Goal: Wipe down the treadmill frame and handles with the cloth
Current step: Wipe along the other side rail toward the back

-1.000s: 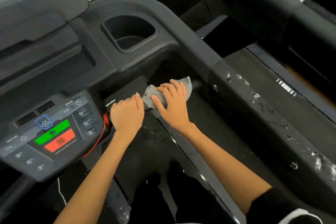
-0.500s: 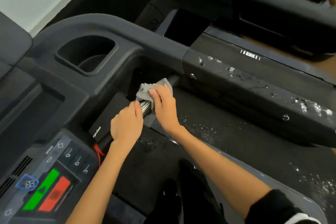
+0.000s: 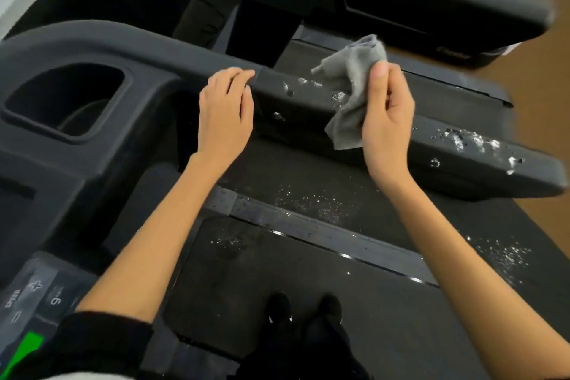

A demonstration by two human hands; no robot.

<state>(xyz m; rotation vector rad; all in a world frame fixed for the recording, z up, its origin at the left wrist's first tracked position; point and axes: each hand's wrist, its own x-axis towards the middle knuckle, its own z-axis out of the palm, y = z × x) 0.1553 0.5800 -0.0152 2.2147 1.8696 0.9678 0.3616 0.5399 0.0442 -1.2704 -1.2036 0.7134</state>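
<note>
I am lifting the grey cloth (image 3: 351, 92) off the inner metal bar, pinching it in my right hand (image 3: 387, 120) above the spattered side handrail (image 3: 401, 139); my left hand (image 3: 225, 111), fingers relaxed, seems to be resting on that handrail, next to wipe.

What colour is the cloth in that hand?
Plain grey; the cloth, held by the right hand, shows in the head view.

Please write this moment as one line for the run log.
right hand: holds grey cloth above side handrail | left hand: rests on handrail | droplets on handrail: not yet wiped
</note>
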